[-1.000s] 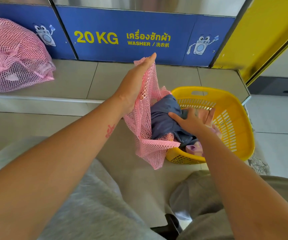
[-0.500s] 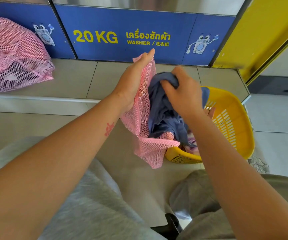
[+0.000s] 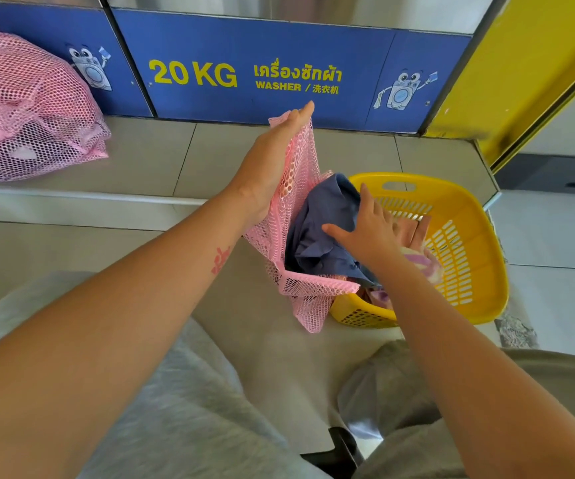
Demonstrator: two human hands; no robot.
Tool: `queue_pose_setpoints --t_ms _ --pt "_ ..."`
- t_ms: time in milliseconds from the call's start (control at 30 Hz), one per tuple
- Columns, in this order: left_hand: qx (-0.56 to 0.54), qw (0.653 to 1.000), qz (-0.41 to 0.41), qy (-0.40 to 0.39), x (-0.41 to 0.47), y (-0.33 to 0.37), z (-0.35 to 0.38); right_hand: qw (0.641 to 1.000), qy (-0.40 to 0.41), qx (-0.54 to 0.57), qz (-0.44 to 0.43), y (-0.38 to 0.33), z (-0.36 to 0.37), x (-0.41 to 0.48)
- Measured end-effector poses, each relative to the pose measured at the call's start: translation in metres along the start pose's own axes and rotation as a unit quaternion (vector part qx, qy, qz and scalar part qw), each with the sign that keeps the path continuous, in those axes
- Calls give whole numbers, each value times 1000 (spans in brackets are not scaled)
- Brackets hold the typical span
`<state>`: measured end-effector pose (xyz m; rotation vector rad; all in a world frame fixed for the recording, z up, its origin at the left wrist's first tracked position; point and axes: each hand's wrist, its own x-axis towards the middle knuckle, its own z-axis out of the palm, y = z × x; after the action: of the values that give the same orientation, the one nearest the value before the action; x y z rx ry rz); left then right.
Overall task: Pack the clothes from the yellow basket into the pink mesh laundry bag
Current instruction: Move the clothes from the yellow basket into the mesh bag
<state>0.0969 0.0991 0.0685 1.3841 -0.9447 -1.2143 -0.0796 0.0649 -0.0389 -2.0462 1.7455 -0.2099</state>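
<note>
Beige tiled floor (image 3: 147, 160) below a blue "20 KG" washer panel (image 3: 244, 63). Pink mesh laundry bag (image 3: 296, 271) gripped open by left hand (image 3: 272, 160); blue garment (image 3: 324, 229) half inside, pressed under right hand (image 3: 369, 233), fingers spread flat. Yellow basket (image 3: 469, 271) beside, touching, clothes inside.

The right hand (image 3: 370, 236) covers part of the blue garment (image 3: 324, 229) and the clothes under it in the yellow basket (image 3: 469, 216). The second pink mesh bag (image 3: 30, 108) runs off the left edge.
</note>
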Motion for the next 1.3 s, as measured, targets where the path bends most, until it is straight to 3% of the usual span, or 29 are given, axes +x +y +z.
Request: queue_pose_setpoints --t_ms 267,533,667,767,900,1000,1067,1200,1300 --pt "-7 1000 -13 2 3 -1 -5 990 86 -91 -66 -15 1 11" --pt "1 1000 -9 9 4 0 1 989 133 56 -26 -9 0 19" --pt "-2 1000 -12 10 4 0 4 999 46 18 17 -15 -5 28" --pt "-16 1000 -21 13 6 -1 4 992 124 36 8 -16 -14 25" --pt "-45 998 -35 20 10 -2 2 963 190 182 -61 -15 -27 -2" --pt "-55 998 -32 23 9 -2 1 935 139 321 -53 -9 -34 -26" --pt "-57 998 -28 23 7 -2 2 937 76 339 -42 -3 -32 -34" --pt "-50 998 -21 19 3 -1 6 977 -19 208 -40 23 -19 -36" --pt "-44 999 -14 18 3 -3 11 987 -71 144 -17 36 -16 -41"
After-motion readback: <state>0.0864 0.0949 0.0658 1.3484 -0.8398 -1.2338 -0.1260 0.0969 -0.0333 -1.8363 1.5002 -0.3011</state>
